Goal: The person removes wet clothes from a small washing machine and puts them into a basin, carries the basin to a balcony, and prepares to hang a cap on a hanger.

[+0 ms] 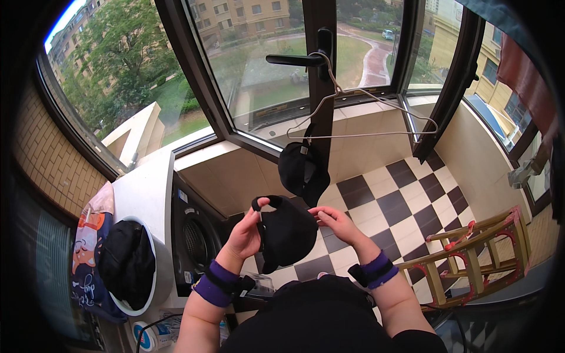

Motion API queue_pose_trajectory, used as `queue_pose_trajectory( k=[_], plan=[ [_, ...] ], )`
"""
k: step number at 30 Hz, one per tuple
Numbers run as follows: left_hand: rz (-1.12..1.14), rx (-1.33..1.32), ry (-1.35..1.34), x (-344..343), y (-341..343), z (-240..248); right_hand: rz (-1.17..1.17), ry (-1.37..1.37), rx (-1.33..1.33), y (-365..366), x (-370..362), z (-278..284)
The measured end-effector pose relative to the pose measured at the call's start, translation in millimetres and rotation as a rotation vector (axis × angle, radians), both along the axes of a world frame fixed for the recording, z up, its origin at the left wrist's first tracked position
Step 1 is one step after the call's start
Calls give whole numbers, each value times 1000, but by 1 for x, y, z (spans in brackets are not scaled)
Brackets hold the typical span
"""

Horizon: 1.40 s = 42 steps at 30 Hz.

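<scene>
A black cap (289, 232) is held up in front of my body, its back strap forming a loop at the upper left. My left hand (243, 235) is closed on the cap's left side, with fingertips at the strap. The fingers of my right hand (338, 222) pinch at the cap's upper right edge. Just beyond it, a second black cap (297, 167) hangs by its strap from the lower bar of a wire hanger (371, 136). The hanger's hook is looped over the black window handle (294, 60).
On the left, a white tub (152, 282) of dark cloth stands on a white top beside a front-loading washing machine (199, 235). At the right a wooden stepladder (471, 259) leans over the checkered floor (394, 209). An opened window sash (322, 112) reaches inward ahead.
</scene>
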<state>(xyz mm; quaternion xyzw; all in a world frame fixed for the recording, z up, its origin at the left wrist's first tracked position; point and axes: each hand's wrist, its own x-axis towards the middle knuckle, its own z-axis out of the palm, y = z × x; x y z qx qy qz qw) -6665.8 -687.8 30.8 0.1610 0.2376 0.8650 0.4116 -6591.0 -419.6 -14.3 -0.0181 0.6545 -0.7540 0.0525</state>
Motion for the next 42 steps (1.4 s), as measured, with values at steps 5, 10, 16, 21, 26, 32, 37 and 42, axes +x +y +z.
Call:
queue_pose_trajectory(
  k=[5,10,16,21,26,32,37,42],
  plan=[
    [-8,209,-148,0,-1,13,-17,-306,-50,-28,-4,-27],
    [80,332,-238,-1,1,29,190,-604,-382,-47,-9,-59],
    [87,185,-192,-19,-29,14,111,-479,-643,-50,-19,-34],
    [229,-12,-240,5,-21,0,41,-322,-753,-39,-26,-15],
    [306,-140,-221,-7,-27,-22,128,-266,-735,-33,-17,1],
    [218,-152,-311,-14,-22,-22,520,-52,-911,-8,-24,2],
    [149,-160,-339,-4,-1,-17,563,-144,-1110,-20,-18,6],
    [10,-82,-500,-6,0,-17,570,-145,-1329,-35,-10,24]
  ],
)
